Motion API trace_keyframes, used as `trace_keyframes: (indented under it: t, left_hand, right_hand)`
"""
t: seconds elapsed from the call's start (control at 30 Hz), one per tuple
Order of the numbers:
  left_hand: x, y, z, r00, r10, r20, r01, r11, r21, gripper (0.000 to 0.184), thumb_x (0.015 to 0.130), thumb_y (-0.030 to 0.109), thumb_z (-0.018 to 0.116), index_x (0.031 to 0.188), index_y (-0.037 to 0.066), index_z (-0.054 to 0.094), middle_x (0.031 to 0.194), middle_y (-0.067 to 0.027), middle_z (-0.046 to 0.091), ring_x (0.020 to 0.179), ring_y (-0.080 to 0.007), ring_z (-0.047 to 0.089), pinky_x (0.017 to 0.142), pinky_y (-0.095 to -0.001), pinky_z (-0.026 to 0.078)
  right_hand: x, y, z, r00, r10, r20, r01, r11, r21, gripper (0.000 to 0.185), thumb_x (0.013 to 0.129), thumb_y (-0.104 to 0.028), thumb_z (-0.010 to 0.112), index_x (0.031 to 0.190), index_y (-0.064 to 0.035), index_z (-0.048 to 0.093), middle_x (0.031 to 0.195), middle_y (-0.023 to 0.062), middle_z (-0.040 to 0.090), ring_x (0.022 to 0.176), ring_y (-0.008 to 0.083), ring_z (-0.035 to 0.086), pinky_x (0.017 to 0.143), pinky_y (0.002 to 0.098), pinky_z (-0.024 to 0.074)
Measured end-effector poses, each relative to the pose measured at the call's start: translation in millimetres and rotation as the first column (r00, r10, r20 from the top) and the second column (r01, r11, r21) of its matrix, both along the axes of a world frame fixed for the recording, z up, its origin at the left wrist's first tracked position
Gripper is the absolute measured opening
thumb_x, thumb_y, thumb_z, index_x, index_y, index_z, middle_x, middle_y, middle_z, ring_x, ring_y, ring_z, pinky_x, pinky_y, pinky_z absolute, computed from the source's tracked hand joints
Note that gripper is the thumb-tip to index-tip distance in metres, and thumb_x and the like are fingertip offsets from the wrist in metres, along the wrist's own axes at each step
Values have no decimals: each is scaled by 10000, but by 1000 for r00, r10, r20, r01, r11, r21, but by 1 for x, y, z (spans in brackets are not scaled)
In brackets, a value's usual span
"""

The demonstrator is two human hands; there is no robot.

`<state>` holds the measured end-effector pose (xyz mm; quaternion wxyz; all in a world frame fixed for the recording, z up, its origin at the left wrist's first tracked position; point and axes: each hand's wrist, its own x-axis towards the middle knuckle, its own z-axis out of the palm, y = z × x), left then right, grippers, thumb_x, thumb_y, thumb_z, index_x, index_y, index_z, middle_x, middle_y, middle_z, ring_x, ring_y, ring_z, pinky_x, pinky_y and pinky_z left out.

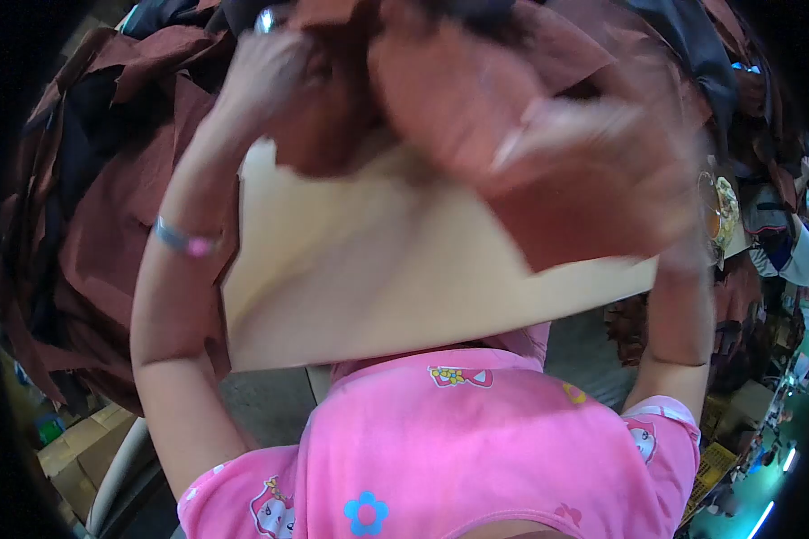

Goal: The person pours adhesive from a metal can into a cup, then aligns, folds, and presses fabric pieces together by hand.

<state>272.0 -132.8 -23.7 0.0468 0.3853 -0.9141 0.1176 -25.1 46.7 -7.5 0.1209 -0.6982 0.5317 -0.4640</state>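
Note:
A reddish-brown piece of fabric (458, 90) is held up above a pale board (351, 260), smeared by motion. My left hand (274, 72) is closed at the cloth's left side, its fingers curled by a darker brown fold (324, 126). Something small and shiny (263, 20) shows just above those fingers; its kind is unclear. On the other side my right hand (584, 130), strongly blurred, grips the fabric, and a flap of the cloth (593, 211) hangs below it over the board's right part.
Heaps of brown and black fabric (126, 216) crowd the board's left side and far edge. At right are a round clear container (715, 216) and more brown cloth (737, 296). Cardboard boxes (90, 449) stand low at left, a yellow crate (715, 472) low at right.

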Motion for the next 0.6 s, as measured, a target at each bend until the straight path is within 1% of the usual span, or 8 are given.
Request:
trace_keyframes:
  t: [0.03,0.07,0.1,0.17,0.23,0.37,0.47,0.6]
  left_hand:
    - [8,18,-1,952,-170,-253,236,937,256,209,687,205,564,783,57,676,617,-151,598,602,-250,601,589,-367,483]
    - [6,41,8,916,342,-210,-39,598,801,229,679,180,567,834,47,668,527,-98,542,579,-168,588,508,-305,460]
    - [13,47,0,902,340,-267,96,446,890,276,709,213,615,883,-1,638,518,-30,484,516,-97,517,427,-249,396]
    - [27,57,-26,768,345,-540,290,564,773,437,711,298,716,925,-63,595,617,5,489,501,-74,455,399,-229,332]
    - [29,67,-20,757,479,-445,241,427,871,481,704,309,750,947,-73,586,680,3,509,552,-75,469,448,-226,357]
    - [-12,84,-21,419,679,-604,459,415,785,422,718,270,754,953,-43,596,789,-18,569,725,-92,542,642,-247,454]
    - [-31,93,-17,264,737,-623,511,441,738,265,753,106,683,970,-8,583,939,-47,601,898,-126,567,833,-297,465]
    - [-33,93,-24,56,924,-378,768,202,608,250,748,12,544,997,-12,551,991,-88,608,918,-198,590,844,-338,470]
  right_hand:
    - [4,12,-7,999,17,46,-19,999,43,664,871,-163,539,1406,-84,155,1019,131,611,919,203,587,822,320,458]
    - [8,22,-14,994,23,105,-32,996,85,671,871,-170,542,1408,-85,149,1016,131,613,912,200,591,816,322,462]
    - [11,28,-20,985,20,174,-41,992,119,679,871,-176,545,1410,-87,142,1014,130,615,905,198,594,810,323,466]
    - [14,31,-26,949,-11,316,-39,988,152,694,872,-189,551,1413,-90,128,1008,130,620,891,193,602,798,326,473]
    - [11,19,-27,936,-75,343,23,988,153,709,873,-202,557,1416,-93,114,1003,129,624,877,188,610,786,328,481]
    - [24,-14,-47,931,-200,-305,268,942,201,760,835,-269,602,1416,-136,130,990,166,606,834,281,615,709,395,471]
    - [52,-32,-58,820,-254,-513,329,942,59,806,805,-316,629,1416,-175,122,943,222,578,836,380,580,712,447,452]
    - [38,-52,-74,966,-257,-25,258,961,99,766,856,-362,569,1426,-208,81,996,246,586,933,377,583,792,423,453]
